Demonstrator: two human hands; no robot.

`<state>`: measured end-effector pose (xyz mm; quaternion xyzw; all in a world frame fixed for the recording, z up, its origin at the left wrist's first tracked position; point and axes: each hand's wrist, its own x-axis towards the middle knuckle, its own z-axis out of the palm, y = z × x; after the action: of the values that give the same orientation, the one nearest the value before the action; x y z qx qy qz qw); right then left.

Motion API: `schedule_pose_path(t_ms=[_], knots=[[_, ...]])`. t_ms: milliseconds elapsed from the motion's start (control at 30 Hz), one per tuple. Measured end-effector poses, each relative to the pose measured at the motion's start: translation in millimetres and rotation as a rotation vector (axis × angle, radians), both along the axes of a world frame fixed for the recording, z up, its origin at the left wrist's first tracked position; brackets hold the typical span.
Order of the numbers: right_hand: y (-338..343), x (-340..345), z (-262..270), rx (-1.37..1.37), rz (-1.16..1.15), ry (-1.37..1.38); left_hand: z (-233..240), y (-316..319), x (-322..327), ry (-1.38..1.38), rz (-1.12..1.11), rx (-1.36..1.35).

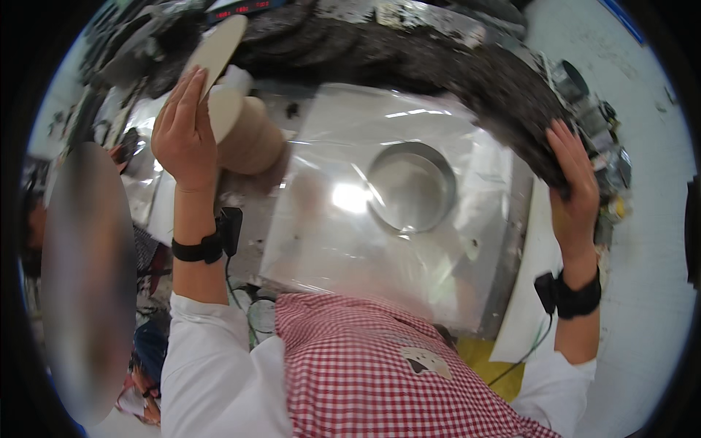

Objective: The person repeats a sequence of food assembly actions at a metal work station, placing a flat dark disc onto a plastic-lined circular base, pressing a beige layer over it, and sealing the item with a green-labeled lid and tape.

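My left hand [183, 131] holds a pale, thin round disc [222, 46], tilted on edge above a stack of similar round discs [252, 137]. My right hand [575, 169] rests against the right end of a long pile of dark, layered, seaweed-like material [405, 57]; its thumb side is partly hidden, so a grip cannot be made out. Between my hands a clear plastic bag [323, 246] lies flat on the work surface. A round metal ring [452, 189] is on the plastic, right of its middle, apart from both hands.
A digital scale display [241, 10] glows red behind the disc. Metal cups [569, 81] and small items line the right edge. A white board [523, 295] lies beside the bag. Toward the left, another person's hand [118, 156] is near more plastic sheets [139, 191].
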<state>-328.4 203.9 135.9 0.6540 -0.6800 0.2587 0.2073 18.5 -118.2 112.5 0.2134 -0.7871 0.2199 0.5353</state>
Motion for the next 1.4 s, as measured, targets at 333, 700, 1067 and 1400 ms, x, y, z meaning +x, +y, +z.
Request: schedule_pose_path(t_ms=[333, 700, 1067, 1400], knots=[[-27.8, 26.3, -7.1, 0.033, 0.09, -0.077, -32.2, -19.6, 81.2, -0.622, 0.107, 0.708], [-33.5, 38.8, -5.1, 0.062, 0.144, -0.24, -6.7, -46.6, 77.1, -0.687, -0.073, 0.688], [-48.7, 45.0, -6.9, 0.085, 0.179, -0.243, -6.3, -73.9, 78.6, -0.871, -0.038, 0.951], [-25.3, 33.9, -16.0, -0.132, 0.122, -0.565, -38.7, 29.2, -38.1, -0.281, -0.235, 0.295]])
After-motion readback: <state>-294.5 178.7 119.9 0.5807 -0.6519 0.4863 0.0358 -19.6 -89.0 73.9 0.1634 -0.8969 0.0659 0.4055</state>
